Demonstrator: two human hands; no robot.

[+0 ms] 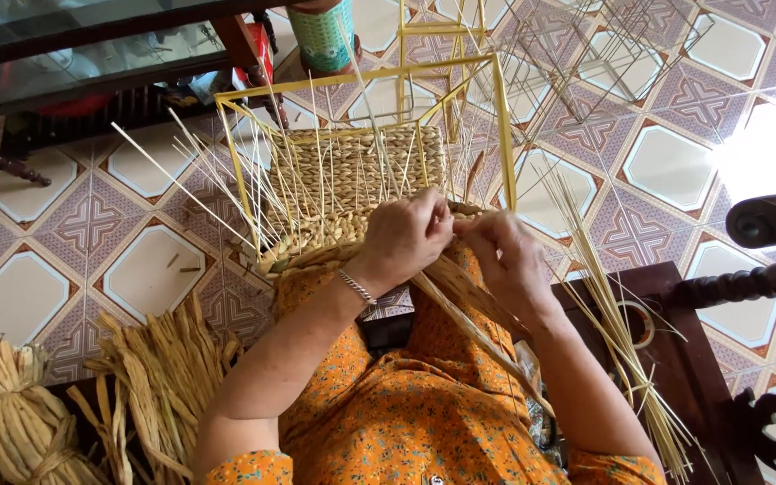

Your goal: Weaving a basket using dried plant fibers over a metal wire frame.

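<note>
Both hands meet at the near rim of a half-woven basket [352,193]: the left hand [403,235] is curled shut over the braided edge, knuckles up, and the right hand [507,260] pinches a flat, tan fibre strand [464,314] between thumb and fingers just beside it.

The basket rests tipped against the person's lap, above the patterned tile floor [92,224]. It is built on a yellow wire frame [361,81], a box shape whose long axis runs away from the person toward the top of the view, open end nearest the hands. Woven rows cover the far panel and the near rim; between them thin pale stakes [316,153] stand bare and fan outward.

The strand runs diagonally from the hands down toward the lower right, across the orange floral dress [424,404].

By the look of it, the step in hand is twisting and tucking the strand around the stakes at the rim. The next move likely calls for holding tension with the left hand while the right threads the strand behind the adjacent stake.

Bundles of dried fibre [150,377] lie at lower left, and loose spare stakes [621,350] lie at right.
</note>
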